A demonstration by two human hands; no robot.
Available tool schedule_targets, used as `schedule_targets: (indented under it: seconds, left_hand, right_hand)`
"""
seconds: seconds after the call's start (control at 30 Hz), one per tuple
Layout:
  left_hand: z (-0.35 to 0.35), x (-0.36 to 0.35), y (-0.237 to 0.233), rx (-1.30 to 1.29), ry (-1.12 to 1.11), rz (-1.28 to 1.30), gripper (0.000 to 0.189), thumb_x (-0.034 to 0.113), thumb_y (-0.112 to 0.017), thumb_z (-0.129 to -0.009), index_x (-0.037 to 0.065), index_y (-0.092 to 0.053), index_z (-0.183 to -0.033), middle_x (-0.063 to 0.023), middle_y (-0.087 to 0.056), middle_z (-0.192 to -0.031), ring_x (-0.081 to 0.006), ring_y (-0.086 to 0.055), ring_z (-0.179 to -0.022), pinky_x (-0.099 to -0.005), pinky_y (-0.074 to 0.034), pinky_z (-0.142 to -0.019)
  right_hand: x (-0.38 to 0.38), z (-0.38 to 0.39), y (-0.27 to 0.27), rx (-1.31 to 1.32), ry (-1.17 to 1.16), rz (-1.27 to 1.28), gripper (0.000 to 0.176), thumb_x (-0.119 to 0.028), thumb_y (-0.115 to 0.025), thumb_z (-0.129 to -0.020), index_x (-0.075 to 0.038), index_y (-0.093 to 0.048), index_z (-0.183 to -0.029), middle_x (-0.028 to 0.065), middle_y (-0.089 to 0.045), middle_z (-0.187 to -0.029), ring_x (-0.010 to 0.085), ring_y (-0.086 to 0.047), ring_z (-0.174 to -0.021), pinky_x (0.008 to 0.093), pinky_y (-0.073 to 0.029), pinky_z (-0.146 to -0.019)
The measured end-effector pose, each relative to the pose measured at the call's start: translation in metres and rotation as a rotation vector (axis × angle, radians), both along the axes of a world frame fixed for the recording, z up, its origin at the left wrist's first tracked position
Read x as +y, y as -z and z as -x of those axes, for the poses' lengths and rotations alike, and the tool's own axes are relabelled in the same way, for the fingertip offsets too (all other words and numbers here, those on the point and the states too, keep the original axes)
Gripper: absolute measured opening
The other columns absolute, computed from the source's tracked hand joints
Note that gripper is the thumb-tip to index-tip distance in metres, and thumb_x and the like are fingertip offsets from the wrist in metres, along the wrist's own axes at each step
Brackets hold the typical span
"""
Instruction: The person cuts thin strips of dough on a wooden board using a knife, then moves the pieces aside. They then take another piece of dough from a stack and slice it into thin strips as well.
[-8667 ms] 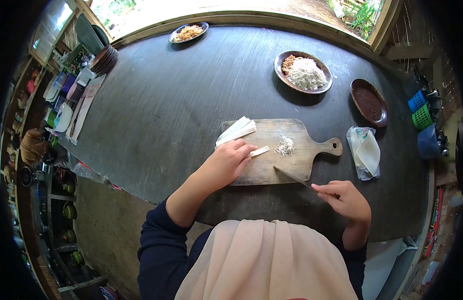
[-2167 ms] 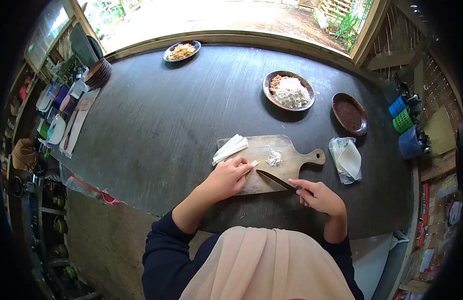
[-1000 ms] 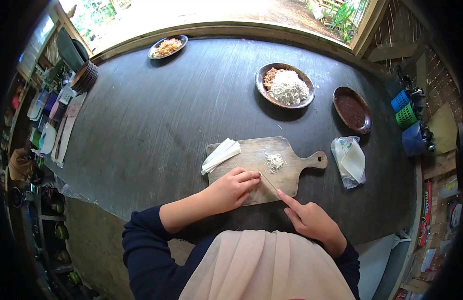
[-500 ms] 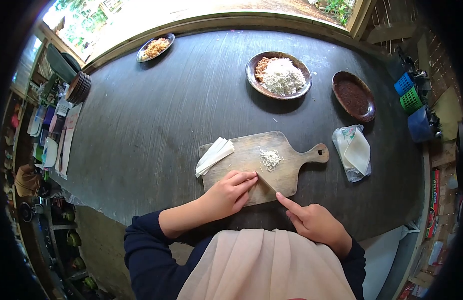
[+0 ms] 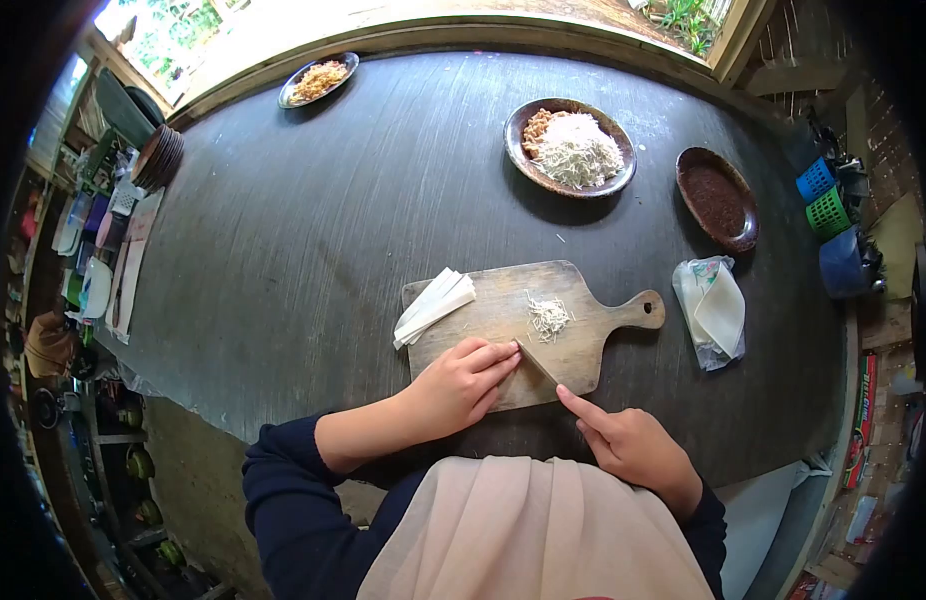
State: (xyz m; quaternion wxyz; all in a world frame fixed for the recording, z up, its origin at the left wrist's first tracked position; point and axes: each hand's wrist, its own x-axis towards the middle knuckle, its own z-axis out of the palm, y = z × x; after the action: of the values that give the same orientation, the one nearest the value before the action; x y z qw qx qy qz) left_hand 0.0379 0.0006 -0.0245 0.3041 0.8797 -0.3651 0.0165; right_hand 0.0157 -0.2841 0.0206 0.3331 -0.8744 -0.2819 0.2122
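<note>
A wooden cutting board (image 5: 503, 285) with a handle on its right lies in front of me. My left hand (image 5: 465, 378) presses down on the board with its fingers bunched together; what is under the fingertips is hidden. Against those fingertips rests the blade of a knife (image 5: 539, 366), slanting down to the right. My right hand (image 5: 628, 440) grips the knife, its index finger stretched along the blade's back and the handle hidden in the palm. White flat strips (image 5: 435, 305) lie at the board's left edge. Beyond the blade sits a small heap of white shreds (image 5: 549, 318).
On the dark table (image 5: 313, 200) stand a plate (image 5: 523, 177) of white shreds and brown pieces, an oval brown dish (image 5: 718, 198), and a small plate (image 5: 318, 82) of orange-brown food. A plastic packet of white sheets (image 5: 710, 310) lies right of the board.
The whole view has shifted a little, so the plates and packet sit slightly farther right. Both hands and the knife hold nearly the same place on the board.
</note>
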Motion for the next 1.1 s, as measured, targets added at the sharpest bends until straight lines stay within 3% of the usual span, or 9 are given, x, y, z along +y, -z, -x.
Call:
schedule_targets:
  seconds: [0.33, 0.4, 0.73, 1.03, 1.1]
  left_hand:
    - [0.003, -0.001, 0.0, 0.005, -0.026, -0.025, 0.052, 0.001, -0.067, -0.078, -0.002, -0.061, -0.129, -0.0132, -0.056, -0.135, -0.0324, -0.055, -0.114, -0.0401, -0.047, -0.102]
    - [0.003, -0.002, 0.001, -0.009, -0.041, -0.034, 0.052, 0.0, -0.066, -0.078, -0.001, -0.061, -0.129, -0.0121, -0.056, -0.136, -0.0322, -0.055, -0.114, -0.0402, -0.047, -0.101]
    - [0.011, -0.005, -0.007, -0.045, -0.131, -0.174, 0.059, -0.001, -0.066, -0.072, 0.001, -0.06, -0.131, -0.0082, -0.055, -0.141, -0.0275, -0.056, -0.114, -0.0384, -0.045, -0.099]
    - [0.006, -0.003, -0.006, -0.048, -0.127, -0.099, 0.054, -0.001, -0.066, -0.076, -0.002, -0.06, -0.129, -0.0129, -0.056, -0.137, -0.0299, -0.058, -0.111, -0.0397, -0.048, -0.097]
    - [0.004, -0.001, -0.003, -0.021, -0.102, -0.058, 0.051, -0.002, -0.066, -0.078, -0.003, -0.06, -0.129, -0.0136, -0.057, -0.136, -0.0309, -0.058, -0.112, -0.0392, -0.049, -0.096]
  right_hand:
    - [-0.001, 0.0, 0.0, -0.009, -0.006, -0.023, 0.059, -0.006, -0.06, -0.093, -0.018, -0.046, -0.149, 0.0191, -0.061, -0.066, 0.0362, -0.061, -0.055, 0.0431, -0.049, -0.055]
    - [-0.002, 0.0, 0.002, 0.008, -0.034, 0.002, 0.06, -0.01, -0.059, -0.094, -0.018, -0.042, -0.151, 0.0153, -0.069, -0.076, 0.034, -0.066, -0.06, 0.0437, -0.053, -0.056]
    - [-0.001, -0.001, 0.002, 0.005, -0.014, -0.011, 0.061, -0.01, -0.058, -0.094, -0.018, -0.041, -0.152, 0.0166, -0.066, -0.07, 0.0345, -0.065, -0.057, 0.0439, -0.052, -0.056]
    - [-0.001, -0.001, 0.004, 0.023, -0.019, -0.027, 0.061, -0.009, -0.059, -0.094, -0.018, -0.04, -0.152, 0.0171, -0.065, -0.069, 0.0348, -0.065, -0.057, 0.0446, -0.052, -0.057]
    - [0.001, 0.0, 0.003, 0.043, 0.01, -0.052, 0.06, -0.006, -0.06, -0.093, -0.018, -0.044, -0.149, 0.0206, -0.061, -0.067, 0.0374, -0.061, -0.056, 0.0435, -0.049, -0.056]
